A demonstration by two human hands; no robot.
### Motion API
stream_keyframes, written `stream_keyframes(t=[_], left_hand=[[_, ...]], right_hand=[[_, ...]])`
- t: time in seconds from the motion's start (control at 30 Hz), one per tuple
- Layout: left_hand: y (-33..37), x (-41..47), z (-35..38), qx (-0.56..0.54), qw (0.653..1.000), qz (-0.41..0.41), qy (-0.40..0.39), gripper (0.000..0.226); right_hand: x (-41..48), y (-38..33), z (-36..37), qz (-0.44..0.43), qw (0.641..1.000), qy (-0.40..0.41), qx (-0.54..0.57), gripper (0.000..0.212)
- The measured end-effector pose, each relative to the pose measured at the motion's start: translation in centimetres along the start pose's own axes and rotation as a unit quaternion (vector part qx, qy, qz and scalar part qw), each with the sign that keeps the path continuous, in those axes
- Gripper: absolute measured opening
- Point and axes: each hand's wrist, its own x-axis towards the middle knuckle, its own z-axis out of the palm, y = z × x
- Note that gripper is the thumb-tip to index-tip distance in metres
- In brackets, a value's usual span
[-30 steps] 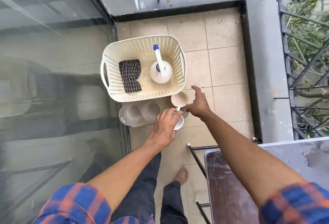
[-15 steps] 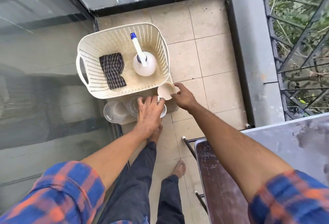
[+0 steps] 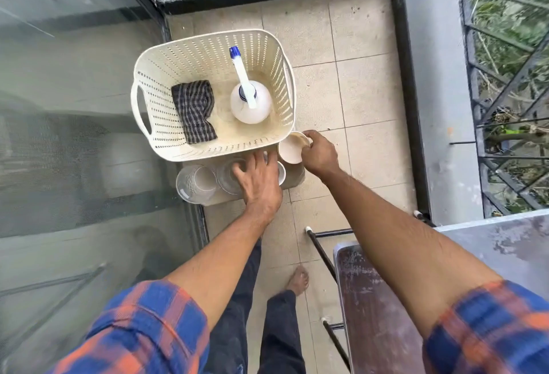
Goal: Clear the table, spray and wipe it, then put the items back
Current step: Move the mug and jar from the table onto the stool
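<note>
Right grip (image 3: 319, 153) is grasping a cream cup (image 3: 292, 149) by its rim. Left grip (image 3: 260, 179), released, is lying spread over a white cup (image 3: 281, 173); glasses (image 3: 196, 183) leftward, basket (image 3: 208, 150) beyond.

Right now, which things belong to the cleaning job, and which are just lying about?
Job: white plastic spray bottle, dark checked cloth, cream perforated basket, clear glass tumblers, cream round cup gripped by right hand, worn grey table.
Lying about: black metal railing, glass door.
</note>
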Motion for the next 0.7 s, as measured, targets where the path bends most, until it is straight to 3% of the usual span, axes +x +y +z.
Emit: stream_keyframes(t=[0.2, 0.47, 0.7], left_hand=[[-0.1, 0.0, 0.1, -0.018, 1.0, -0.004, 0.011, 0.095], [-1.6, -0.3, -0.6, 0.005, 0.999, 0.035, 0.021, 0.078], [-1.4, -0.3, -0.7, -0.003, 0.998, 0.044, 0.039, 0.087]], right_hand=[[-0.4, 0.3, 0.4, 0.006, 0.999, -0.022, 0.021, 0.048], [-0.9, 0.4, 1.0, -0.001, 0.999, -0.023, 0.035, 0.048], [-1.4, 0.7, 0.6, -0.005, 0.998, -0.045, 0.04, 0.061]])
